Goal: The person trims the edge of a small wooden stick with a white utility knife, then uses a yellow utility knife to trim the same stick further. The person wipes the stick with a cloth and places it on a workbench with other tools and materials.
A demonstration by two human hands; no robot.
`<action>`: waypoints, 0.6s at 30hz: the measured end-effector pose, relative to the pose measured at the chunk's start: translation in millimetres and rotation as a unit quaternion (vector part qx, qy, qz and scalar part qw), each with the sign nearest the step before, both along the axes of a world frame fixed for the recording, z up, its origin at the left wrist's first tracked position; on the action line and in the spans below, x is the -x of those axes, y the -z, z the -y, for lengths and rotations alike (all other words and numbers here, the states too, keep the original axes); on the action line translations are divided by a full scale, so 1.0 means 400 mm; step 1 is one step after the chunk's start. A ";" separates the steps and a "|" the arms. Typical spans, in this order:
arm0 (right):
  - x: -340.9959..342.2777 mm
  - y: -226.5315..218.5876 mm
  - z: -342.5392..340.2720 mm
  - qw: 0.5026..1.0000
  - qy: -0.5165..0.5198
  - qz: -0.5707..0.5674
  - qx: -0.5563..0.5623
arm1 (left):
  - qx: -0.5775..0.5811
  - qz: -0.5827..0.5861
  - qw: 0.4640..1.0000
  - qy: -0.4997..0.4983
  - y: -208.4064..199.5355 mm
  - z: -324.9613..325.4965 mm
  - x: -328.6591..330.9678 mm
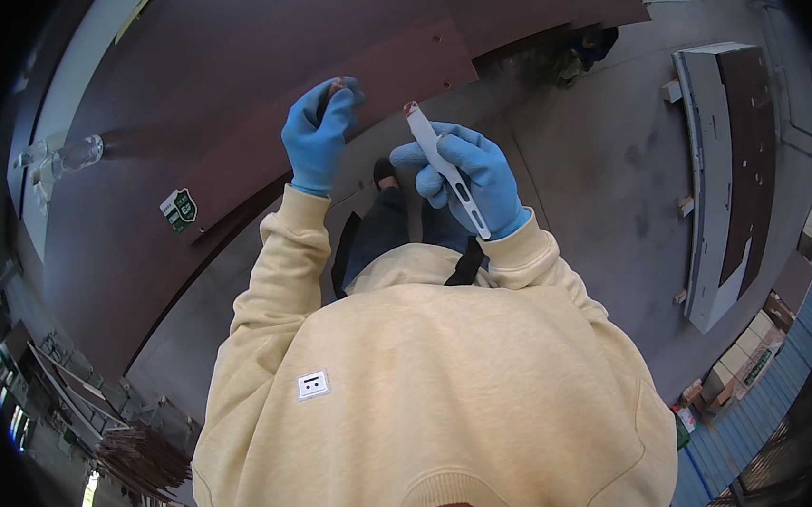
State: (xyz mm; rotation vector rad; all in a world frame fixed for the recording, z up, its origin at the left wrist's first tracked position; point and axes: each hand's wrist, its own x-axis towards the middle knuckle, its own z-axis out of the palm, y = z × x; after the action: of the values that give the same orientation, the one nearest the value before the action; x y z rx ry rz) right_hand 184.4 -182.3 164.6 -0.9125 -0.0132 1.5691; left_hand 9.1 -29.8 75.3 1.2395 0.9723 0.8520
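Observation:
My right hand point(474, 173), in a blue glove, is closed around a slim white handheld tool point(443, 166). Slots run through its handle, and reddish-brown stuff coats its tip, which points up and left. To its left, my left hand point(316, 137), gloved alike, is closed with the fingertips pinched on a small reddish-brown piece point(329, 98), mostly hidden by the fingers. Both hands are held apart in front of my body, the left one over the edge of a large dark reddish-brown panel point(248, 79).
A clear plastic bottle point(80, 154) lies at the panel's far left, and a green and white label point(179, 209) is on its surface. Across the grey floor at right stands a stack of long panels point(713, 173) on small blocks. Cardboard boxes point(750, 347) line the right wall.

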 end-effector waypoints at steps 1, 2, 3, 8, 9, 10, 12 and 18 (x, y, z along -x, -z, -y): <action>-0.002 0.002 0.001 0.999 0.006 -0.027 -0.024 | 0.010 0.008 1.000 0.012 -0.031 0.012 -0.002; -0.004 0.012 0.007 0.997 0.014 -0.055 -0.046 | 0.008 0.017 1.000 0.014 -0.057 0.030 -0.009; -0.004 0.012 0.007 0.994 0.016 -0.076 -0.071 | 0.004 0.033 0.999 0.012 -0.084 0.045 -0.017; -0.021 -0.002 0.019 0.988 0.027 -0.119 -0.091 | 0.003 0.070 0.997 0.014 -0.137 0.096 -0.047; -0.032 -0.006 0.021 0.988 0.028 -0.118 -0.094 | 0.006 0.071 0.997 0.022 -0.149 0.102 -0.054; -0.047 -0.011 0.020 0.988 0.026 -0.116 -0.094 | 0.008 0.073 0.997 0.029 -0.159 0.109 -0.066; -0.074 -0.019 0.016 0.988 0.022 -0.116 -0.098 | 0.002 0.066 0.997 0.031 -0.181 0.121 -0.090; -0.213 -0.034 -0.016 0.986 0.003 -0.122 -0.114 | -0.022 0.079 0.997 0.015 -0.221 0.128 -0.220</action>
State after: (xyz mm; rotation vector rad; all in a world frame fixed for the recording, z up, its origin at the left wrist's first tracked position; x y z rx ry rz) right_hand 269.5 -175.9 178.1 -0.5385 -0.0169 1.6271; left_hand 97.1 -81.0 163.5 1.2015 0.8105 0.9381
